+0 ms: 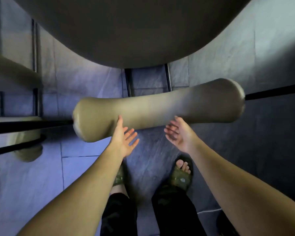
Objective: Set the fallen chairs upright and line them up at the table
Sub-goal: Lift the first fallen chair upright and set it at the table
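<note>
Second chair: sitting at the far left edge, only partly in frame; a padded tan piece is showing above thin black bars, and a rounded tan part is showing lower down beside a black bar.
Floor: large grey-blue tiles are spreading under everything, with pale grout lines crossing them.
Left hand: reaching forward with the palm turned up and the fingers spread loosely; the thumb is lying against the near edge of the chair's padded back, and the fingers are gripping nothing.
Chair back: a long tan padded bar, flared at both ends, is lying across the middle of the view just in front of both hands, blurred; black frame bars are running out from its left and right ends.
Table: its dark rounded top is filling the upper part of the view, just beyond the chair back.
Right hand: also palm up and open, fingers curled slightly, its fingertips nearly touching the lower edge of the chair back; whether it is touching cannot be told.
Feet: sandals are standing on the tiles below the hands, under dark trouser legs.
</note>
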{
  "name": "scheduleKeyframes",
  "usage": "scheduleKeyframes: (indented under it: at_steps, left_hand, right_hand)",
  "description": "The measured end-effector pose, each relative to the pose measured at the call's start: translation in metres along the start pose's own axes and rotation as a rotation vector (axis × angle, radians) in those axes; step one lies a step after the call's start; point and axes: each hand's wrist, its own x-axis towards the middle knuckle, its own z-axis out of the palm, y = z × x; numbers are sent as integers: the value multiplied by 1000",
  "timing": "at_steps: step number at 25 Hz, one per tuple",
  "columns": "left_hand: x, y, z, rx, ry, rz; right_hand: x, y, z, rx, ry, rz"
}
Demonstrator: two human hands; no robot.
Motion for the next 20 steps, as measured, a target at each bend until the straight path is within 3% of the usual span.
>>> scheduleKeyframes:
  at_steps: [9, 14, 20]
  left_hand:
    - [62, -8, 1, -19, 51, -135]
    - [75, -16, 10, -294, -36, -27]
    - [70, -19, 11, -276, -11, 20]
  right_hand:
    - [64, 12, 13, 89, 106, 48]
    - [78, 13, 12, 257, 32, 26]
    - [68, 7, 6, 303, 46, 36]
